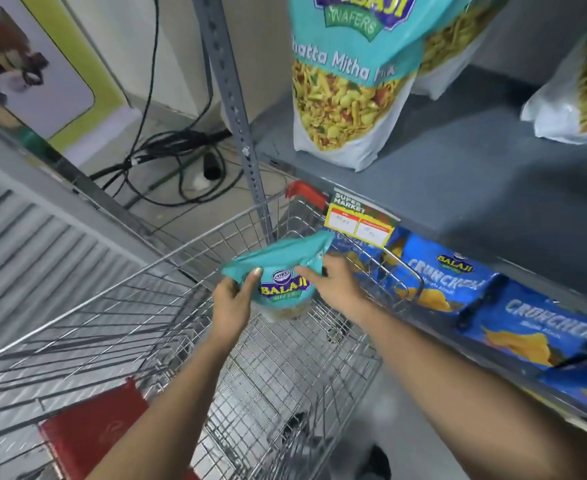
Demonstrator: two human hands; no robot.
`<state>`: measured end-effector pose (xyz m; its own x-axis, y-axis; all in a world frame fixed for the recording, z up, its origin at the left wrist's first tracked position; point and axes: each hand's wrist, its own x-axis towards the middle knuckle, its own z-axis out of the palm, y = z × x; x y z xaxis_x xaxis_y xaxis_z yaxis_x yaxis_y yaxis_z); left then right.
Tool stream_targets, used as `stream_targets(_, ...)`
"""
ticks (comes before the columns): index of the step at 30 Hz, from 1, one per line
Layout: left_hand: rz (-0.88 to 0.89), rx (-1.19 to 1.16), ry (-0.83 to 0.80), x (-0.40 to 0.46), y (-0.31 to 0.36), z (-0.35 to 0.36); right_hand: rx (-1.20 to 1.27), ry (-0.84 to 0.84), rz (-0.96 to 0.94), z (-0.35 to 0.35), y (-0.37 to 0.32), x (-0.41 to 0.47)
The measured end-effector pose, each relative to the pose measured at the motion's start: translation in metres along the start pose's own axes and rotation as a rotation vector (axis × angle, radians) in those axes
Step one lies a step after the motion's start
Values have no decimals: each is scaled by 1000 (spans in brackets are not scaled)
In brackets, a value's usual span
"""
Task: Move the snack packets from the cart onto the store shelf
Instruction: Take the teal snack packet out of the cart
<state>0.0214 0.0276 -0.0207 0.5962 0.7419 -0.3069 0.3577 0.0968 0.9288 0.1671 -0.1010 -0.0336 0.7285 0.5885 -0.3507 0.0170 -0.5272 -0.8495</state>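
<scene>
A teal Balaji snack packet (281, 268) is held above the wire shopping cart (167, 268), near its far end. My left hand (231, 299) grips the packet's left top corner, thumb on its front. My right hand (335, 282) holds its right side. The cart's basket below looks bare apart from the packet. The grey store shelf (458, 174) runs along the right, with a matching teal packet (347, 84) standing upright on it and two more packets (576, 95) behind and to the right.
Blue Crunchex chip bags (451, 278) fill the lower shelf at right, under a price label (357, 223). A grey perforated upright (229, 98) stands beyond the cart. Black cables (167, 157) lie on the floor. The cart has a red handle (91, 434) close to me.
</scene>
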Motion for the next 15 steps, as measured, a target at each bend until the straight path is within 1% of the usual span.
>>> stream_targets(4, 69, -42, 33, -47, 61, -16, 134, 102, -116, -16, -40, -68)
stream_targets(7, 160, -92, -14, -91, 110, -17, 217, 218, -208, -45, -71, -126)
stream_targets(11, 354, -147, -62, -145, 183, 3, 329, 352, -304, -103, -111, -189)
stream_targets(15, 532, -150, -159, -157, 252, 45, 336, 524, -407, -181, -141, -215)
